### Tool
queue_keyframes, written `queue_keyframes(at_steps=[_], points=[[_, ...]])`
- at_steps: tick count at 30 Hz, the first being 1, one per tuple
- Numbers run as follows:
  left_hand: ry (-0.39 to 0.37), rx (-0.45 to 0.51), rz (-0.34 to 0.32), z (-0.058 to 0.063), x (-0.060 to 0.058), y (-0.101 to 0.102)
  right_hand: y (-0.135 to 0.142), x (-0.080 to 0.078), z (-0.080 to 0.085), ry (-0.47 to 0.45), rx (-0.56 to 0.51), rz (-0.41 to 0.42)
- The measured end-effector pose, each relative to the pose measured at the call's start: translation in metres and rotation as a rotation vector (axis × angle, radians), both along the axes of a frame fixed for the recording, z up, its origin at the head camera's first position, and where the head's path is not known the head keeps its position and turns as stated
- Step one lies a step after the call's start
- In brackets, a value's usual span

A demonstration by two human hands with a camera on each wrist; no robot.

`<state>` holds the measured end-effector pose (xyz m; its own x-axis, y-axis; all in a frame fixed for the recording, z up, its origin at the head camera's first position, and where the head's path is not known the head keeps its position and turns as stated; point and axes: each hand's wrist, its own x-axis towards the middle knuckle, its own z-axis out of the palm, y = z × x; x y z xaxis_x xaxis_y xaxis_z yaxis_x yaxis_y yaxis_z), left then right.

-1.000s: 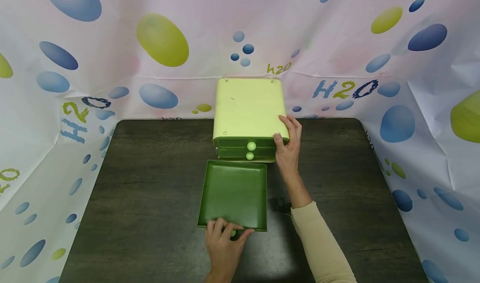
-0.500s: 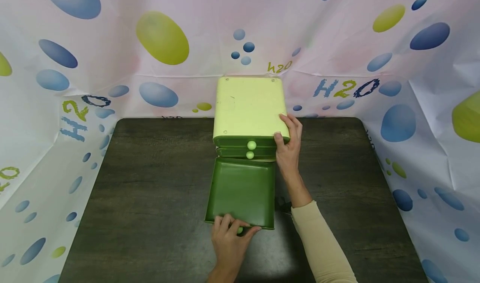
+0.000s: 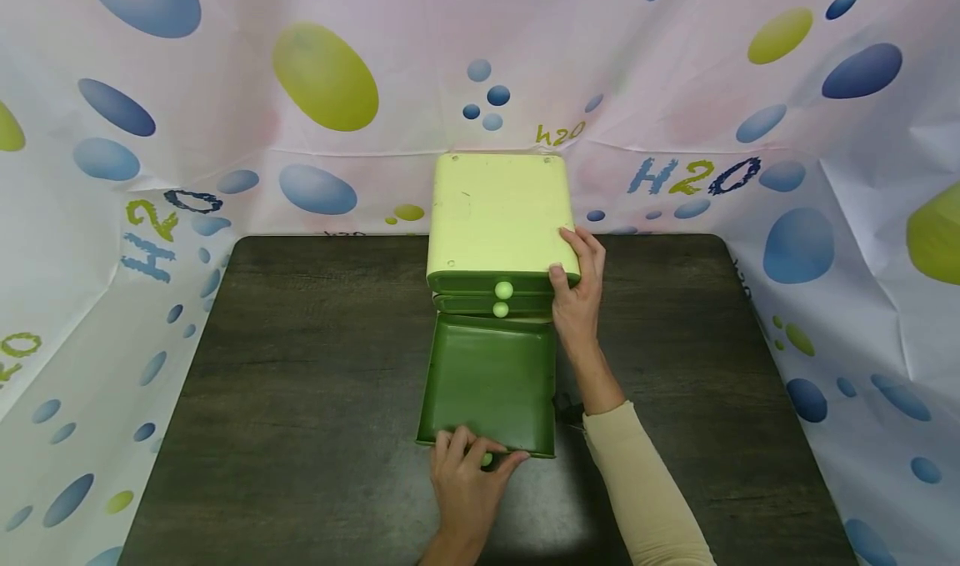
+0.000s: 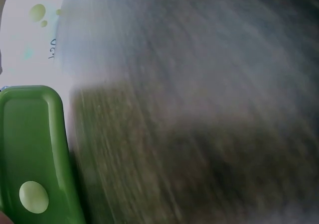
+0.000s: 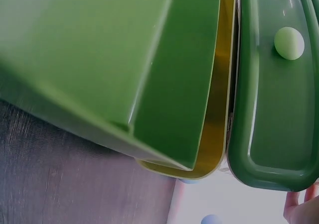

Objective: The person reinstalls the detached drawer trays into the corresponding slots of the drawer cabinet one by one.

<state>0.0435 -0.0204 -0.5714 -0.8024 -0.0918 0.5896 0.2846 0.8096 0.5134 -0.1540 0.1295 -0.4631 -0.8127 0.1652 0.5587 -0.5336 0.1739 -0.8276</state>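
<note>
A small pale yellow-green drawer cabinet (image 3: 498, 212) stands at the table's back edge, two green drawers with round knobs shut in it. My right hand (image 3: 579, 291) holds its right front corner. In front lies a pulled-out dark green drawer (image 3: 491, 374), with nothing in it. My left hand (image 3: 467, 483) grips its front edge around the light green knob (image 3: 487, 459). In the right wrist view, the drawer's rear corner (image 5: 169, 134) is at the mouth of the cabinet's yellow bottom opening (image 5: 212, 144). The left wrist view shows a green drawer front (image 4: 30, 144) with a knob.
A dark wood-grain table (image 3: 300, 399) spreads around the cabinet. Behind and beside it hangs a white sheet (image 3: 225, 74) with blue and green spots. A small dark object (image 3: 570, 412) lies beside the right wrist, partly hidden.
My left hand has shifted the loose drawer rightward and toward the cabinet, and the gap at its rear edge has closed in the head view. My right hand stays on the cabinet.
</note>
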Motion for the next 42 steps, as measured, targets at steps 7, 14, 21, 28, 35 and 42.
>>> queue_keyframes(at_steps=[7,14,21,28,35,42], points=[[-0.018,-0.010,0.012,0.001,-0.007,0.005,0.001,0.000,0.000,0.002,0.007,-0.005],[-0.001,0.010,0.035,0.003,-0.020,0.012,0.000,0.001,0.000,0.009,0.025,-0.016],[-0.009,0.008,0.052,0.001,-0.024,0.013,0.000,0.001,0.000,0.010,0.024,-0.011],[-0.018,-0.013,0.068,0.000,-0.025,0.013,0.000,0.001,0.000,0.015,0.020,0.001],[-0.020,-0.013,0.075,0.000,-0.027,0.013,0.000,0.000,0.000,0.023,0.015,0.002],[-0.059,0.012,0.059,0.002,-0.032,0.013,0.001,0.001,0.000,0.013,0.008,0.005]])
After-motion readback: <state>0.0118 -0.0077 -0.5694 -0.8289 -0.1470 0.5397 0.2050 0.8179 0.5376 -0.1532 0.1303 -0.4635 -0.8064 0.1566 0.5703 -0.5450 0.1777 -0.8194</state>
